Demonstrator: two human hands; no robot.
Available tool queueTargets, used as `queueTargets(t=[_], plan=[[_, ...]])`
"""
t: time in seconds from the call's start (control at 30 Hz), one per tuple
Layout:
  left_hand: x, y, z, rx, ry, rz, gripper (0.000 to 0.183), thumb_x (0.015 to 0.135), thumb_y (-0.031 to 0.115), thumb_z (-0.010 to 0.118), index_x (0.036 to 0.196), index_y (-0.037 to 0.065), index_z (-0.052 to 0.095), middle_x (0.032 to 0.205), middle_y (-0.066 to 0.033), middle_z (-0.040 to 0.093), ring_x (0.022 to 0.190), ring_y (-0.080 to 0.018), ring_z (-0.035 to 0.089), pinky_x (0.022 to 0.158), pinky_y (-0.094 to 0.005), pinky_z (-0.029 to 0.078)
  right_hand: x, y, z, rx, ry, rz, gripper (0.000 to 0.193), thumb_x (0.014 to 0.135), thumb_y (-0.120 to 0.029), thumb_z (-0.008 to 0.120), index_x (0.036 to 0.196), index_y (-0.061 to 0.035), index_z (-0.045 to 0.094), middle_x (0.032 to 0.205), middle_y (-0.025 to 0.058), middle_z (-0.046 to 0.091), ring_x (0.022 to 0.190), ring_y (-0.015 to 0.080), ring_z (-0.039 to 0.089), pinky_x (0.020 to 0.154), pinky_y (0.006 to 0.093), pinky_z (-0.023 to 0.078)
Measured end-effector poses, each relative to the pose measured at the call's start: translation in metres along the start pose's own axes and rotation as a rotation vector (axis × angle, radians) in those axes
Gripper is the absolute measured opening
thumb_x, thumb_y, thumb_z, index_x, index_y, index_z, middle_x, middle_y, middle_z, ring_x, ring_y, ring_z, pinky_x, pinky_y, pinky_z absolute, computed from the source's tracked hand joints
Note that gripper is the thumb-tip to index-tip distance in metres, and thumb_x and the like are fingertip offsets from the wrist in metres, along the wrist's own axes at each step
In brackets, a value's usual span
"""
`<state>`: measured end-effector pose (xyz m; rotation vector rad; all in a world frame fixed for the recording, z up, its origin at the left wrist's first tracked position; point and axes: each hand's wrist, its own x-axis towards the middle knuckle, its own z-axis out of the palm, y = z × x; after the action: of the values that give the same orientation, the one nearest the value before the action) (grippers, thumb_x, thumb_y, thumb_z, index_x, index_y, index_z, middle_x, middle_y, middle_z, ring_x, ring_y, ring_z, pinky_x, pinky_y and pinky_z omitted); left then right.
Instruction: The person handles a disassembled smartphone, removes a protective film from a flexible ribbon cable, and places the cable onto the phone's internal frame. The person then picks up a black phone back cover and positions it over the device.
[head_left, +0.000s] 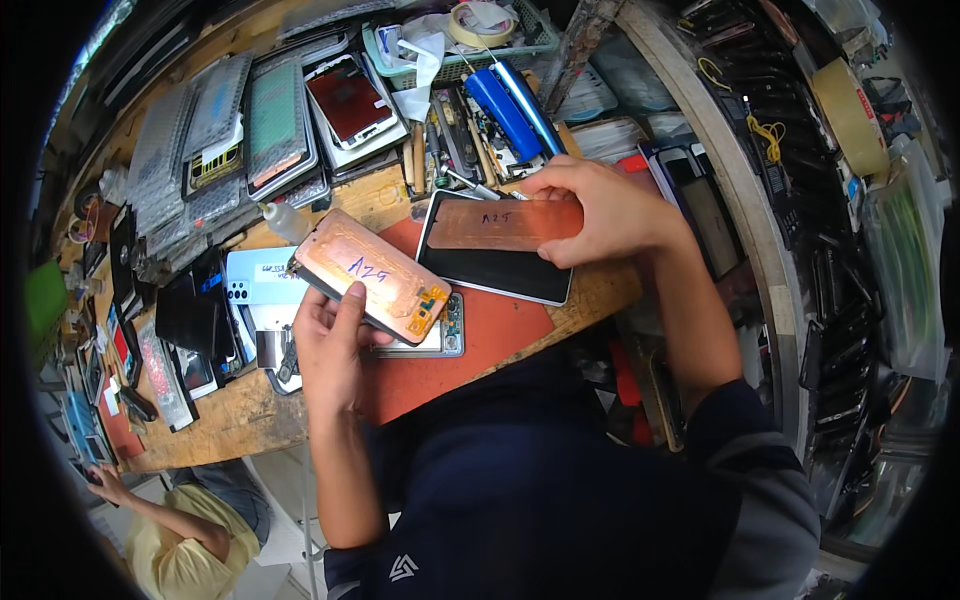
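My left hand (338, 325) grips a phone screen panel (365, 270), its copper-coloured back facing up. The panel carries blue handwriting and an orange flex cable at its lower right end. In my right hand (610, 212), thumb and fingers pinch the right end of a flat copper-coloured piece (480, 225), also marked by hand. It lies over a black panel with a pale edge (500, 272); I cannot tell whether the two are joined. Partly hidden under the left panel is an opened phone (452, 330) on the red mat (430, 372).
Bubble-wrapped panels (275, 120) crowd the back left, near a green basket (545, 40) with a tape roll (483, 22). A blue cylinder (503, 115) lies among hand tools. A white dropper bottle (285, 220) stands behind the left panel. Another person (200, 540) sits at lower left.
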<state>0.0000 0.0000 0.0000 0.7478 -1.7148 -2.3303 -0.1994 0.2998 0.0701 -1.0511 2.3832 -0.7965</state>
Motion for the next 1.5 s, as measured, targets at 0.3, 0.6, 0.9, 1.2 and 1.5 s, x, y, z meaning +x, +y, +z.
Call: queueTargets(t=[0.3, 0.6, 0.9, 1.2, 1.5], plan=[[-0.012, 0.006, -0.023, 0.126, 0.041, -0.013, 0.037, 0.108, 0.010, 0.069, 0.139, -0.007, 0.059, 0.105, -0.0123, 0.080, 0.076, -0.0125, 0.075, 0.055, -0.0226, 0.058, -0.018, 0.015, 0.017, 0.358, -0.063, 0.091, 0.063, 0.083, -0.028, 0.087, 0.133, 0.0058, 0.069, 0.118, 0.0158, 0.075, 0.111, 0.0212, 0.072, 0.098, 0.0330, 0.056], [-0.005, 0.006, -0.029, 0.479, 0.175, 0.063, 0.055, 0.106, 0.009, 0.073, 0.152, -0.011, 0.051, 0.089, -0.0096, 0.073, 0.076, -0.0125, 0.072, 0.056, -0.0259, 0.059, -0.023, 0.027, 0.051, 1.364, -0.200, 0.005, 0.059, 0.104, -0.032, 0.063, 0.145, 0.0097, 0.056, 0.124, 0.0241, 0.074, 0.108, 0.0288, 0.079, 0.097, 0.0390, 0.063], [-0.029, 0.024, 0.003, 0.762, 0.335, 0.336, 0.026, 0.107, 0.013, 0.071, 0.127, -0.003, 0.071, 0.096, -0.0092, 0.075, 0.089, -0.0135, 0.070, 0.075, -0.0294, 0.058, -0.009, 0.008, 0.092, 1.696, -0.225, -0.148, 0.067, 0.105, -0.033, 0.061, 0.154, 0.0103, 0.044, 0.136, 0.0314, 0.067, 0.116, 0.0367, 0.077, 0.103, 0.0477, 0.064], [-0.013, 0.022, 0.061, 0.011, -0.149, 0.131, 0.071, 0.105, 0.013, 0.075, 0.163, -0.004, 0.037, 0.135, -0.0175, 0.066, 0.118, -0.0190, 0.069, 0.100, -0.0340, 0.057, 0.002, -0.031, 0.099, 1.447, -0.149, -0.110, 0.059, 0.102, -0.019, 0.073, 0.149, 0.0083, 0.049, 0.134, 0.0210, 0.069, 0.119, 0.0271, 0.074, 0.102, 0.0424, 0.063], [-0.017, 0.019, 0.049, -0.116, -0.184, 0.117, 0.086, 0.102, 0.009, 0.075, 0.170, -0.001, 0.023, 0.146, -0.0225, 0.062, 0.131, -0.0269, 0.066, 0.112, -0.0397, 0.053, -0.004, -0.063, 0.097, 0.919, 0.014, -0.045, 0.069, 0.089, -0.021, 0.092, 0.145, 0.0010, 0.057, 0.126, 0.0163, 0.070, 0.110, 0.0197, 0.072, 0.094, 0.0344, 0.061]])
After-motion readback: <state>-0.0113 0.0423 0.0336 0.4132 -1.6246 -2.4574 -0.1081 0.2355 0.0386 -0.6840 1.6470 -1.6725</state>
